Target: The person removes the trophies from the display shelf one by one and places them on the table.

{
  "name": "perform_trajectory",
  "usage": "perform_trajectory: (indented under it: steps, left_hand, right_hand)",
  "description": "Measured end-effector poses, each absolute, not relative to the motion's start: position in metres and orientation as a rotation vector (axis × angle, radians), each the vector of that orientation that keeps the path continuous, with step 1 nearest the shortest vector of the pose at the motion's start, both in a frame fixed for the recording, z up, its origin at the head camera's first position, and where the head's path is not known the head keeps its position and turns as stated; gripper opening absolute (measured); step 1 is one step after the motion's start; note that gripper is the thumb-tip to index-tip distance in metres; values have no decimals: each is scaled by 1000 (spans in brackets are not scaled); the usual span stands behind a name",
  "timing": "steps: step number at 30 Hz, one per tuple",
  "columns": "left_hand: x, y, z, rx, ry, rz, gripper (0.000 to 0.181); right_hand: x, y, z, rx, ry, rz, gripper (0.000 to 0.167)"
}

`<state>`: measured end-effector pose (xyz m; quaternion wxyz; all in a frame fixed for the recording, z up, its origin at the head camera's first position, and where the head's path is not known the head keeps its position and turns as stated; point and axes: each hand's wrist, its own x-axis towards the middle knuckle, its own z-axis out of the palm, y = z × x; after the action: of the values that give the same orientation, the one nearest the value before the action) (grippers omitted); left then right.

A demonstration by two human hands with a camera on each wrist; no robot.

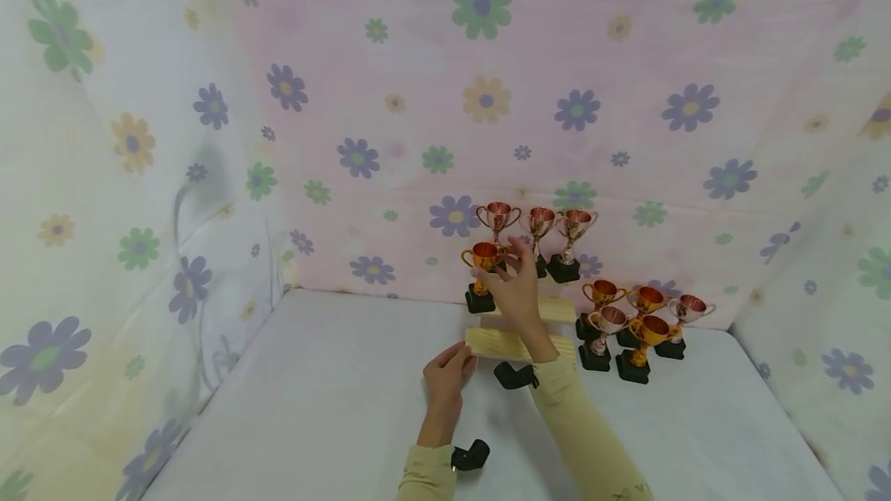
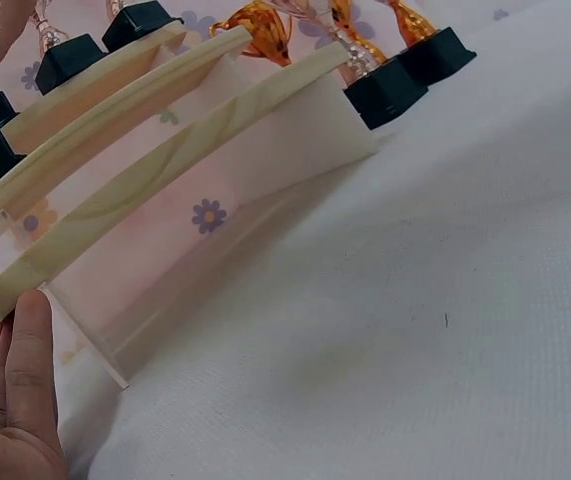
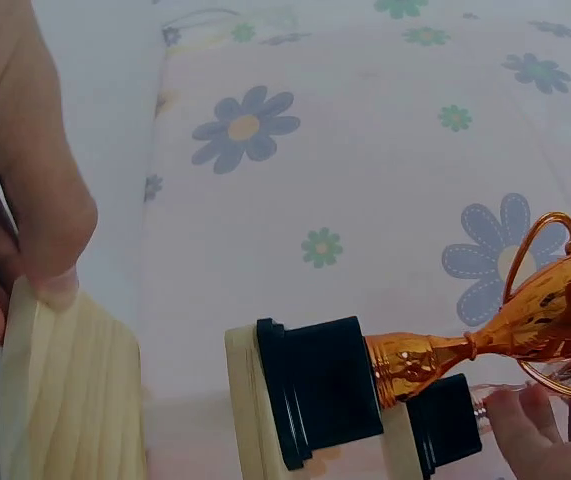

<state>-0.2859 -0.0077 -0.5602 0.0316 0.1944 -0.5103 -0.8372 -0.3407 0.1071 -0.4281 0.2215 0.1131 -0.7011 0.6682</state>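
Note:
At the left end of the stepped wooden stand (image 1: 518, 342), my right hand (image 1: 518, 292) holds a small gold trophy cup (image 1: 482, 255) between thumb and fingers. The trophy's black base (image 3: 325, 390) stands upright on the middle step in the right wrist view. My left hand (image 1: 445, 377) pinches the left end of the front step (image 2: 115, 205), thumb above and fingers below. Behind the gold trophy, on the rear step, stand three rose-gold trophies, the leftmost (image 1: 497, 215), the middle one (image 1: 541, 223) and the right one (image 1: 575, 226). My right hand partly covers the middle one.
Right of the stand, several gold and rose-gold trophies (image 1: 650, 328) are grouped on the white-covered table (image 1: 334, 393). Clear side panels support the wooden steps. Floral cloth (image 1: 418, 99) hangs behind and along both sides. Black cameras sit on both wrists.

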Motion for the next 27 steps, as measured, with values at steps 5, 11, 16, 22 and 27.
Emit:
perform_trajectory:
  steps: [5,11,16,22,27]
  left_hand:
    - [-285,-6,-561,590,-1562,-2576,30]
    - [-282,-5,-563,602,-1561,-2586,30]
    - [-282,-5,-564,580,-1583,-2582,30]
    - [-284,-7,-562,580,-1577,-2568,30]
    - [-287,-7,-562,590,-1567,-2572,29]
  right_hand:
    - [-348,106,-429,354,-1924,1904,61]
    - [-352,108,-434,357,-1920,1933,48]
    - [-346,111,-431,377,-1898,1904,48]
    - [-333,110,-419,431,-1878,1830,46]
    - [-330,109,-419,457,-1851,1789,45]
